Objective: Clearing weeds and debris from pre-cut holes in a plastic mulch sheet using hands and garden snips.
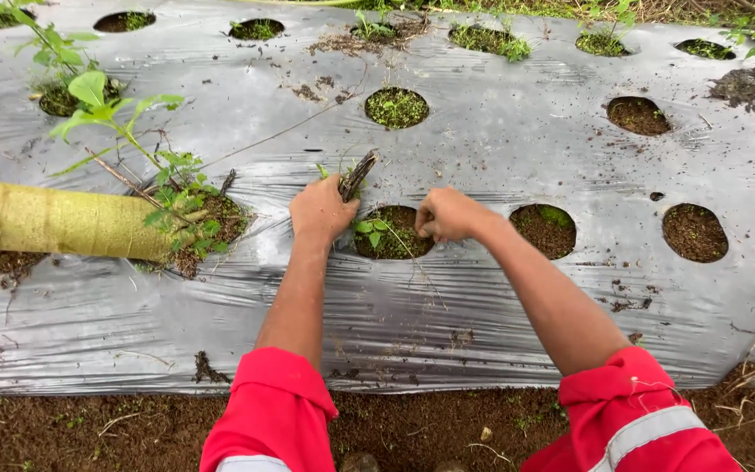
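My left hand (pixel 321 210) is closed around a bundle of pulled weeds with dark roots (pixel 358 173), just left of a round planting hole (pixel 392 233) in silver plastic mulch (pixel 482 297). My right hand (pixel 445 214) pinches a thin weed stem at the right rim of the same hole. Small green seedlings (pixel 370 231) grow in the hole's soil between both hands. Red sleeves cover my upper arms.
Several more holes dot the mulch, some weedy (pixel 396 107), some bare soil (pixel 694 232). A yellowish cylinder (pixel 54 219) lies at left beside a leafy plant (pixel 115 114). Bare soil (pixel 89 428) runs along the near edge.
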